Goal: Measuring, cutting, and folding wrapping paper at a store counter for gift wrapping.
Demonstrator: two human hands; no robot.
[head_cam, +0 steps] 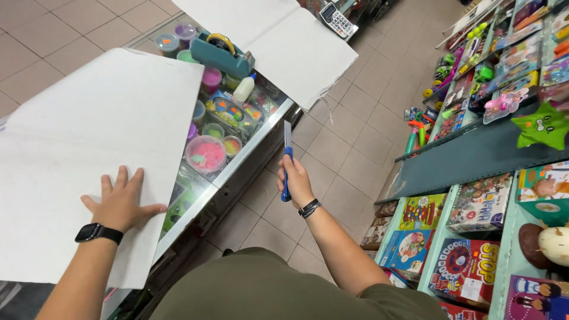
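Note:
My left hand [121,201] lies flat, fingers spread, on a large white paper sheet [101,136] spread over a glass counter [249,148]. A black watch sits on that wrist. My right hand [294,181] is held off the counter's edge over the floor and grips a blue utility knife [287,155] with its blade extended and pointing up. A dark bracelet circles that wrist. A second white paper sheet [284,41] lies further along the counter, its corner hanging past the edge.
A teal tape dispenser [222,54], a white glue bottle [243,89] and a calculator [336,19] sit on the counter. Colourful tubs show under the glass. Shelves of boxed games and toys [474,237] line the right. Tiled floor [355,124] runs between.

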